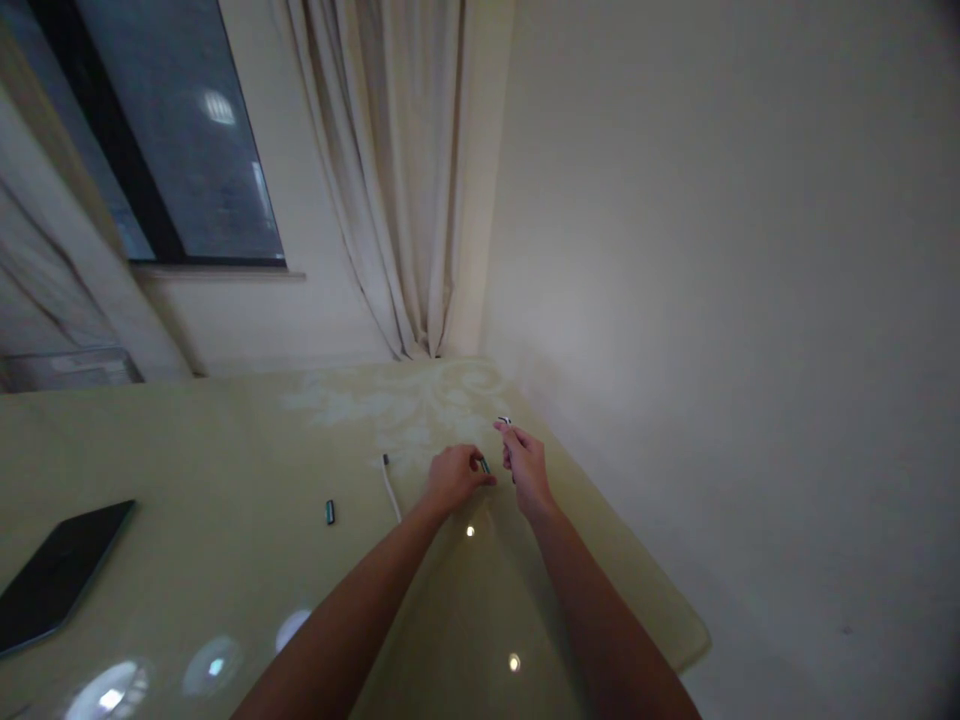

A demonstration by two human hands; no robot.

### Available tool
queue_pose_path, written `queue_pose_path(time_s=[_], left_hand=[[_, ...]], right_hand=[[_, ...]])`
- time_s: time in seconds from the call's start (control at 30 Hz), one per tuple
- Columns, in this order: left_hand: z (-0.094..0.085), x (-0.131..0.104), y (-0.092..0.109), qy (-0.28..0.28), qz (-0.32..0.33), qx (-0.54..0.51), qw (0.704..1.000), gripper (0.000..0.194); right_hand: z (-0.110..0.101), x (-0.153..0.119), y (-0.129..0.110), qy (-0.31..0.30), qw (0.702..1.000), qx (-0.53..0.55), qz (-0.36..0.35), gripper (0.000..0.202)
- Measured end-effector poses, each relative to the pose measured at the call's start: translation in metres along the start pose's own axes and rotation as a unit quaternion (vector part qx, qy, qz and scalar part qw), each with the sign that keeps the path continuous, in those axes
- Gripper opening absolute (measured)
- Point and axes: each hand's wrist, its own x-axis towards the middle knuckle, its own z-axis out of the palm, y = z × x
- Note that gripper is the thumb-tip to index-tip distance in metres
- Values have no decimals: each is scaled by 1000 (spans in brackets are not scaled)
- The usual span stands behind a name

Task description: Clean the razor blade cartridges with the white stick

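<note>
Near the table's far right part, my left hand has its thumb and index finger closed around a small dark cylinder that looks like a battery. Just to its right, my right hand is closed on a small object with a white and black end; the fingers cover most of it, so its kind cannot be made out. A similar battery-like cylinder lies on the table left of my hands. Between it and my left forearm is a thin white stick with a dark tip, partly hidden by the arm.
The glossy pale table reflects several lights. A dark, flat laptop-like object lies at the left. A plain wall borders the table's right edge. Curtains and a window are behind it.
</note>
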Motion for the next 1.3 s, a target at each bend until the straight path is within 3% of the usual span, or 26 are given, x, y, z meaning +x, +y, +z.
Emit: queue_pose_path(time_s=[0.2, 0.43, 0.57, 0.63, 0.7, 0.8, 0.87, 0.97, 1.07, 1.17, 1.3], left_hand=[[17, 10, 26, -10, -41, 1, 999, 42], [23, 10, 31, -12, -42, 6, 999, 39], [14, 1, 27, -11, 1, 11, 1000, 71], [-3, -12, 12, -2, 30, 10, 999, 81], [-27, -32, -20, 24, 48, 11, 999, 65], [-69, -71, -96, 79, 26, 17, 996, 43], [-91, -97, -150, 153, -8, -7, 988, 49], [-106, -123, -204, 160, -64, -56, 984, 66], [-106, -130, -216, 147, -65, -72, 984, 66], [-102, -127, -212, 120, -42, -55, 990, 54], [-98, -124, -206, 131, -24, -38, 990, 42]], right_hand=[[-8, 4, 2, 28, 999, 29, 14, 72], [-9, 5, -1, 45, 998, 41, 20, 70], [-10, 4, -1, 51, 998, 39, 18, 67], [-10, 3, 1, 48, 998, 43, 19, 67], [-9, 1, 3, 37, 998, 46, 22, 67], [0, -5, 3, 5, 999, 48, 19, 66], [9, -12, 2, -30, 998, 49, 14, 63], [24, -26, 0, -87, 995, 50, 19, 60], [34, -40, 2, -131, 990, 37, 35, 59], [39, -50, 6, -166, 985, 17, 42, 61], [44, -57, 10, -193, 980, 11, 52, 60]])
